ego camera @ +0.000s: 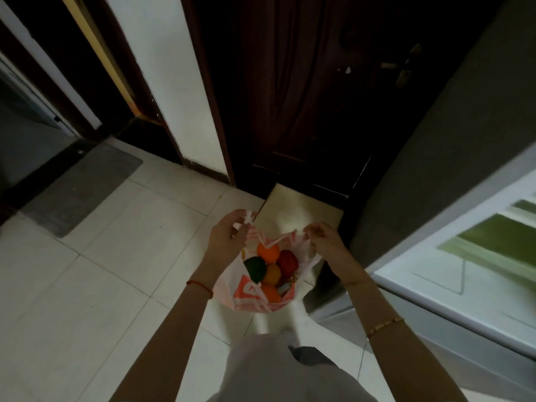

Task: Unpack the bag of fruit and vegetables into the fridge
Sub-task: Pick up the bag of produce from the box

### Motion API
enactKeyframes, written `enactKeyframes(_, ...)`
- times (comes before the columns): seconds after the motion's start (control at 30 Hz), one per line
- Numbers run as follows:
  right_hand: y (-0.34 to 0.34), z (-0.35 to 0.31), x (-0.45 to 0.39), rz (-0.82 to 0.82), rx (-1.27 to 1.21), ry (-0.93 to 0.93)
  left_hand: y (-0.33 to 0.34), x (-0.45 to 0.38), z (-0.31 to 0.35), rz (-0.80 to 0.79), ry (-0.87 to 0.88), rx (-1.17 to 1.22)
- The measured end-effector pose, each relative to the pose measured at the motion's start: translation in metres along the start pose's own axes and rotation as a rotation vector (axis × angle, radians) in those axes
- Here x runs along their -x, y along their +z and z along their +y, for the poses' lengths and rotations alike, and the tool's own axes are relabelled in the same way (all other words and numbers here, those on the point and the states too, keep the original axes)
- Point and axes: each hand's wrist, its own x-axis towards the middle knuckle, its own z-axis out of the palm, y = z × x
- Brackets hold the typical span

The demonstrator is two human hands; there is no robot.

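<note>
A white and orange plastic bag [251, 294] hangs open above the floor in the middle of the view. My left hand [227, 236] pinches its left handle and my right hand [324, 242] pinches its right handle, pulling the mouth apart. Inside lie an orange fruit [268, 252], a red fruit [287, 262], a dark green one [254, 268], a yellow-orange one [272, 274] and another orange one [270, 293]. The open fridge [464, 256] is at the right, with its lit white inside and glass shelves showing.
A dark wooden door [304, 97] stands straight ahead, with a white wall strip [174, 82] to its left. A grey floor mat [84, 190] lies at the left on the pale tiled floor [101, 285]. The fridge's grey side [435, 169] rises at the right.
</note>
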Motion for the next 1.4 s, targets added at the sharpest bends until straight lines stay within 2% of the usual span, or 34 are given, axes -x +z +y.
enactKeyframes(0.17, -0.01, -0.007, 0.068, 0.087, -0.075, -0.14, -0.02, 0.037, 0.014, -0.01, 0.122, 0.027)
enactKeyframes(0.4, -0.039, -0.032, 0.148, 0.268, -0.153, -0.31, -0.036, 0.077, 0.068, -0.131, 0.32, 0.097)
enactKeyframes(0.57, -0.067, -0.039, 0.186, 0.395, -0.225, -0.373, -0.033, 0.096, 0.11, -0.23, 0.35, 0.167)
enactKeyframes(0.9, -0.117, -0.042, 0.253, 0.54, -0.346, -0.49, -0.023, 0.127, 0.18, -0.294, 0.527, 0.239)
enactKeyframes(1.1, -0.162, -0.04, 0.27, 0.616, -0.332, -0.505, 0.008, 0.137, 0.21, -0.345, 0.534, 0.226)
enactKeyframes(1.4, -0.264, -0.025, 0.288, 0.693, -0.311, -0.545, 0.097, 0.153, 0.275, -0.371, 0.535, 0.297)
